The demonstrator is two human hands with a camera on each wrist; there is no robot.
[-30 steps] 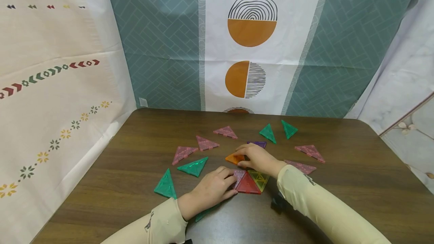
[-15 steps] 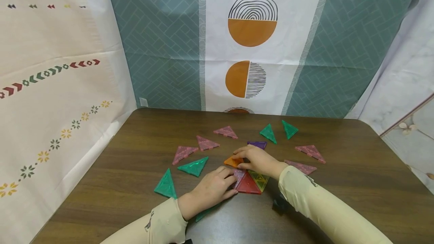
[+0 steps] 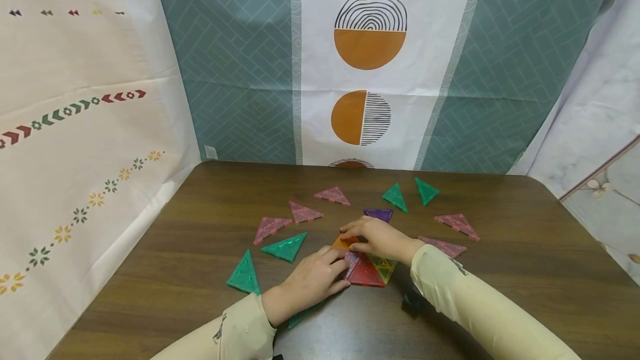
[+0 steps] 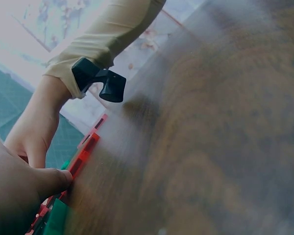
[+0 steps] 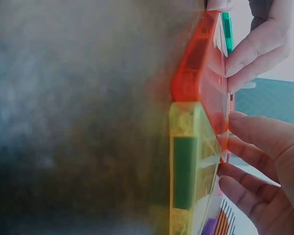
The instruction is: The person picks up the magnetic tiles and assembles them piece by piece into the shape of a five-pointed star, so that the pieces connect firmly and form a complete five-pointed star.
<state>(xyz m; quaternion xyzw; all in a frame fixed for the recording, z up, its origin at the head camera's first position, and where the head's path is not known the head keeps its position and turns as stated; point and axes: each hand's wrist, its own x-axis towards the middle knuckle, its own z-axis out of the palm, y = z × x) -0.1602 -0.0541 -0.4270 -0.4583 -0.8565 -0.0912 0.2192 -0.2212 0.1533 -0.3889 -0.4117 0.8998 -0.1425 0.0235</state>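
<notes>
Between thumb and fingers, my right hand (image 3: 381, 238) pinches an orange triangular magnetic tile (image 3: 342, 243). That tile lies at the far side of a flat cluster: a light purple tile (image 3: 351, 260), a red tile (image 3: 365, 275) and a yellow tile (image 3: 384, 267), set edge to edge. My left hand (image 3: 314, 275) rests on the cluster's left side, fingers on the light purple tile and covering part of it. In the left wrist view, the left thumb (image 4: 56, 181) touches the red tile's near edge. The right fingers hide part of the orange tile.
A purple tile (image 3: 378, 214) lies just beyond the right hand. Several green tiles (image 3: 244, 274) and several pink tiles (image 3: 305, 212) are scattered on the wooden table (image 3: 190, 293). One green tile (image 3: 302, 315) is partly under the left wrist. Patterned cloths (image 3: 240, 71) hang behind.
The orange tile has turned and come toward the cluster, now by the light purple tile's far edge. My right hand shifted slightly with it. The left hand has stayed in place.
</notes>
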